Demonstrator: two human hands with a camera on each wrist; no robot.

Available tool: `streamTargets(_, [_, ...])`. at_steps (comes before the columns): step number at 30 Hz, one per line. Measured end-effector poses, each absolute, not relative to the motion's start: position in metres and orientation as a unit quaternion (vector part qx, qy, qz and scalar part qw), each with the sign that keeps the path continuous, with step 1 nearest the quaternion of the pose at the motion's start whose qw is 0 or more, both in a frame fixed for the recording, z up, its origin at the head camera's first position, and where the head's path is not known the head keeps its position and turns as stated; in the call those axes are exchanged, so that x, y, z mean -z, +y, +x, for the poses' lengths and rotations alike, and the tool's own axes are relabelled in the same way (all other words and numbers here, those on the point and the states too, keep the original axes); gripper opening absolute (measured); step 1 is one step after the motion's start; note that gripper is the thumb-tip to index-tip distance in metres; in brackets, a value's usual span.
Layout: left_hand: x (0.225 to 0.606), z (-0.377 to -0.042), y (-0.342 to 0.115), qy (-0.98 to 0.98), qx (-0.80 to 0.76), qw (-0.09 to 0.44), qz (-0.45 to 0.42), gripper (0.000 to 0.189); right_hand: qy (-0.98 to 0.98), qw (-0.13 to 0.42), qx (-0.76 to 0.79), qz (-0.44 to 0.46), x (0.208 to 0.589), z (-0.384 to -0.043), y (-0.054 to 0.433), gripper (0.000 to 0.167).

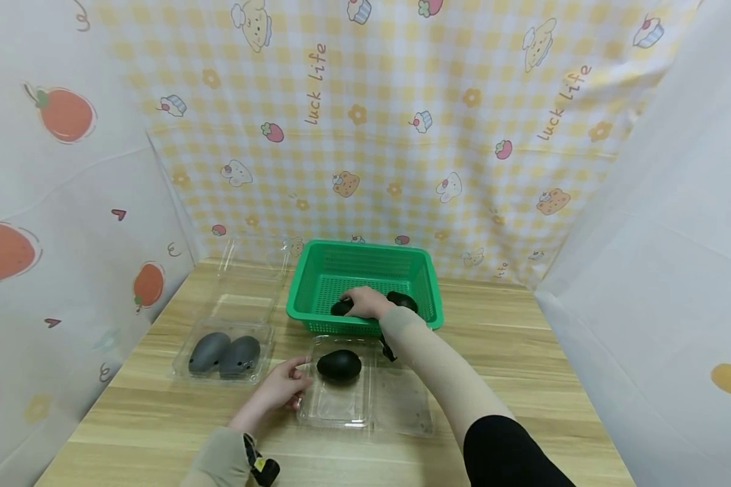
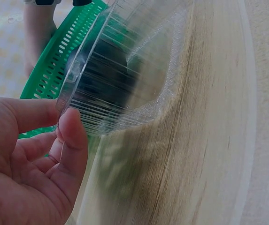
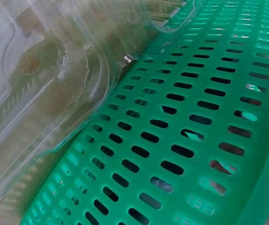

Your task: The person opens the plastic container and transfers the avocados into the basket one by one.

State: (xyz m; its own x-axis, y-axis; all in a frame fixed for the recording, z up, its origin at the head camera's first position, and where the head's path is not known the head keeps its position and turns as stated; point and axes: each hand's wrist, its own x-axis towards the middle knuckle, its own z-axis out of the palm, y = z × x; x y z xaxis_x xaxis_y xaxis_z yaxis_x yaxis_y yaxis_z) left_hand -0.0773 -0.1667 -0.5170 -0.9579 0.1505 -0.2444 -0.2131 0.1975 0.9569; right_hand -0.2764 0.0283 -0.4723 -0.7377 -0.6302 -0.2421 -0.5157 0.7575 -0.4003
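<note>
My left hand (image 1: 280, 387) pinches the left rim of a clear plastic box (image 1: 335, 409) between thumb and fingers; the left wrist view shows this grip close up. One dark avocado (image 1: 340, 366) lies inside that box, whose clear lid (image 1: 402, 402) is folded out flat to the right. Reaching over the front rim of the green basket (image 1: 365, 250), my right hand (image 1: 365, 302) has its fingers curled round a dark avocado (image 1: 341, 308). Another dark avocado (image 1: 403, 301) is in the basket, right of that hand. The right wrist view shows only the basket's slotted wall and clear plastic.
Left of my left hand stands a covered clear box (image 1: 262, 341) with two avocados (image 1: 239, 356), greyish through the plastic. Behind it is more clear plastic packaging (image 1: 244, 291), partly upright near the patterned curtain (image 1: 365, 155). White sheeting (image 1: 639, 223) borders the wooden table (image 1: 493, 365).
</note>
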Motion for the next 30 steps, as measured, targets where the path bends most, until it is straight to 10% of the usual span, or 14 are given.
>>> streamTargets(30, [0.517,-0.077,-0.167,0.756,-0.638,0.145,-0.016,0.054,0.909,0.145,0.197,-0.338,0.451,-0.27,0.047,0.046])
